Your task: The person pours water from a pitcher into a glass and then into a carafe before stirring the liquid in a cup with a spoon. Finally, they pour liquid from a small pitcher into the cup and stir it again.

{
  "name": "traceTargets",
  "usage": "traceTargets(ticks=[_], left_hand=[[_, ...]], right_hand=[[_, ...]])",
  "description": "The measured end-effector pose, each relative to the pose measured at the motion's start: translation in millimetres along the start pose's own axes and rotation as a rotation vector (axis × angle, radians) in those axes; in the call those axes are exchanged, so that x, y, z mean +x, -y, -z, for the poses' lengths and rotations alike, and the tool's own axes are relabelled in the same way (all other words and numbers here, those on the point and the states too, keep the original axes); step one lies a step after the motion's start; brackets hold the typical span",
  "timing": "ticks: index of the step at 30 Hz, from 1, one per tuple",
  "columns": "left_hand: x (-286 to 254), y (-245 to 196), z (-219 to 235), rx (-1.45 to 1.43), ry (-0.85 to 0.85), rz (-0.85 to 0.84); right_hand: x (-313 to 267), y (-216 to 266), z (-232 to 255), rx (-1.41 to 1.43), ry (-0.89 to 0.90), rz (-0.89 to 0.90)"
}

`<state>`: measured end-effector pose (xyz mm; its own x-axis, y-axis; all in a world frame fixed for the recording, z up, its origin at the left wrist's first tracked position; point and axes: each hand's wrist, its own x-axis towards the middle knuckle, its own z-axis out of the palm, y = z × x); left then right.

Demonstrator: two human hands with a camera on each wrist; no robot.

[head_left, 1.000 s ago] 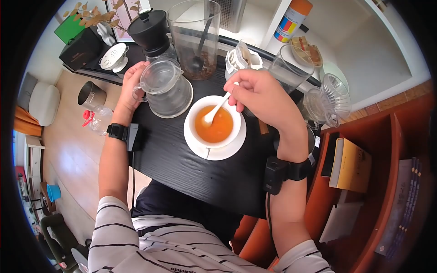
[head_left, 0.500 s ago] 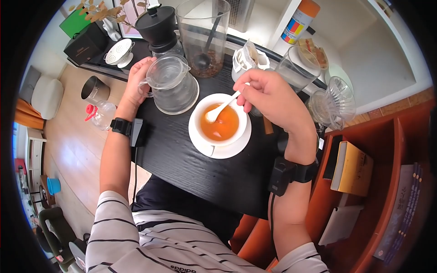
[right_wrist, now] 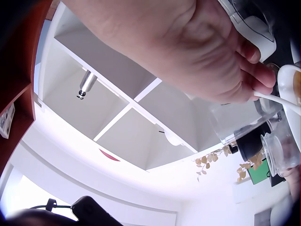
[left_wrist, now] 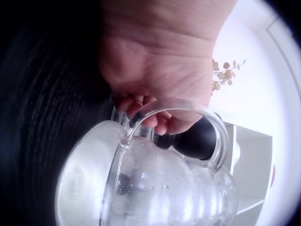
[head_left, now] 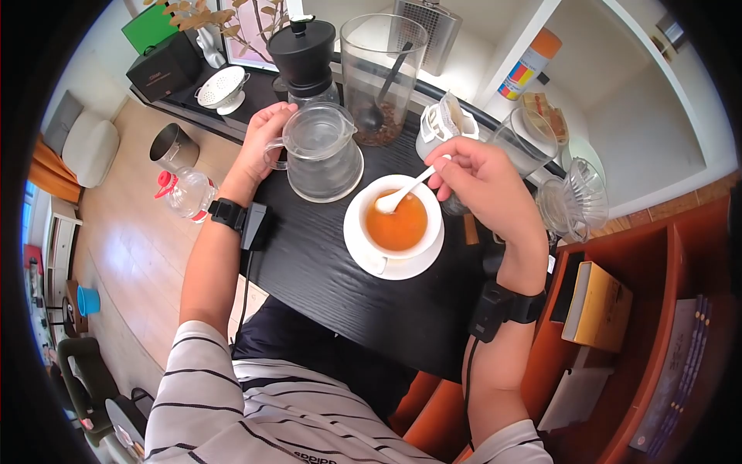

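Right hand (head_left: 488,182): pinches white spoon (head_left: 416,185), tip in teacup (head_left: 390,184).
Left hand (head_left: 267,139): at handle (left_wrist: 220,136) of glass carafe (head_left: 321,166); can't tell if gripping.
Spill risk: brisk stirring could slosh amber liquid (head_left: 398,230) onto saucer (head_left: 421,267).

Mid-frame in the head view, the tea (head_left: 396,232) is amber-orange; the cup (head_left: 356,224), saucer (head_left: 413,268) and spoon (head_left: 417,182) are white, the pot (head_left: 325,172) clear. The table (head_left: 332,286) is black with wavy grain. At the bottom, the shirt (head_left: 193,363) is off-white with thin black stripes. Upper left: green panel (head_left: 149,33), tan leaves (head_left: 220,19). Upper right: a can (head_left: 525,69) with blocks of red, yellow and blue and an orange top. Left: orange curtain (head_left: 58,170), red bottle cap (head_left: 165,182), blue bucket (head_left: 89,300). Right: red-brown cabinet (head_left: 655,271), yellow book (head_left: 604,309).
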<state>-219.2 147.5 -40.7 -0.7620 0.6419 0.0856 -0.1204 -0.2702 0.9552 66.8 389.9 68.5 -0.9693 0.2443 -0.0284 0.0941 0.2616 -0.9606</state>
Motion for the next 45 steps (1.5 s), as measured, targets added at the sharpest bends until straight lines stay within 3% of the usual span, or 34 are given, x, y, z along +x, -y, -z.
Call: traceTargets(ticks=[7, 10, 13, 18, 22, 25, 27, 29, 31, 38, 45], left_hand=[[1, 0, 0, 0.003, 0.007, 0.0], [2, 1, 2, 0.009, 0.005, 0.002], [3, 3, 2, -0.01, -0.001, -0.005], [1, 1, 0, -0.032, -0.016, 0.002], [1, -1, 0, -0.04, 0.022, 0.008], [1, 0, 0, -0.041, 0.014, -0.001], [1, 1, 0, -0.036, -0.003, 0.003], [2, 1, 1, -0.033, -0.003, 0.004], [2, 1, 1, -0.03, -0.003, 0.005], [1, 0, 1, -0.017, 0.015, 0.006], [1, 1, 1, -0.017, -0.006, -0.002]], right_hand=[[-2, 2, 12, -0.092, -0.062, -0.058], [0, 2, 2, -0.058, -0.001, -0.081], [4, 1, -5, 0.021, 0.105, 0.006], [3, 2, -2, -0.012, -0.124, 0.069], [-2, 6, 7, -0.069, -0.149, 0.022], [-2, 6, 7, -0.106, -0.092, 0.003], [-2, 9, 2, -0.044, 0.071, -0.02], [0, 9, -6, -0.029, 0.077, -0.015], [1, 9, -11, 0.025, 0.03, 0.084], [-1, 6, 6, -0.067, -0.192, 0.105], [0, 10, -6, -0.019, 0.02, 0.032]])
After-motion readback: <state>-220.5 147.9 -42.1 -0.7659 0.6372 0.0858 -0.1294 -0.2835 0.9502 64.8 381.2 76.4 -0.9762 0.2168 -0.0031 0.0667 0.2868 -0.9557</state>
